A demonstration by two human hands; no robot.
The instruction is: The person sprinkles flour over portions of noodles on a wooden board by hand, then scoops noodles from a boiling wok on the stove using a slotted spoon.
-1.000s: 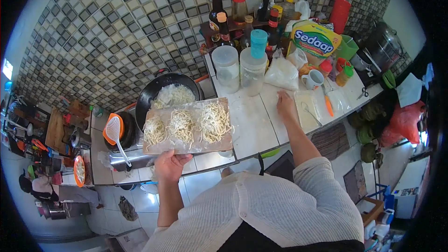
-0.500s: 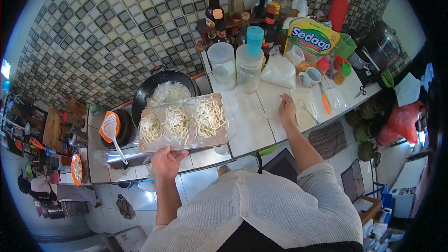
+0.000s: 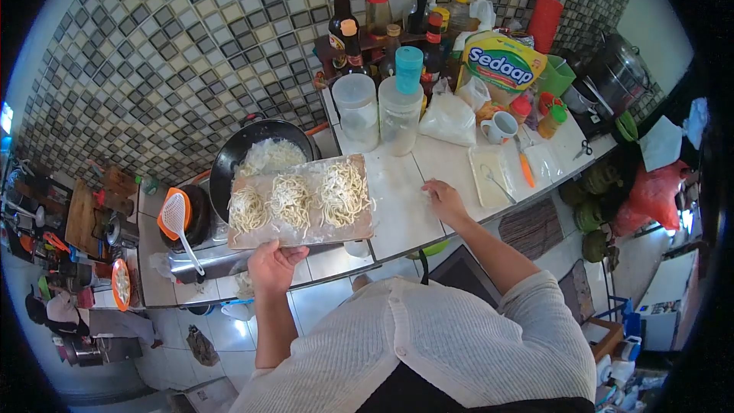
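My left hand supports the near edge of a wooden board, its fingers partly hidden beneath it. On the board lie three floured noodle piles: a left one, a middle one and a right one. Behind the board, a black wok holds pale strands in cloudy liquid. My right hand is over the white tiled counter, fingers apart and holding nothing. Right of it sits a shallow tray with a spoon.
Two clear canisters stand behind the counter's middle, near sauce bottles. A white mug, orange-handled knife and scissors lie to the right. A slotted ladle rests at left. Another person is far left.
My right hand has moved left across the counter, away from the tray. The board, still on my left hand, has shifted slightly left since the earliest frame.
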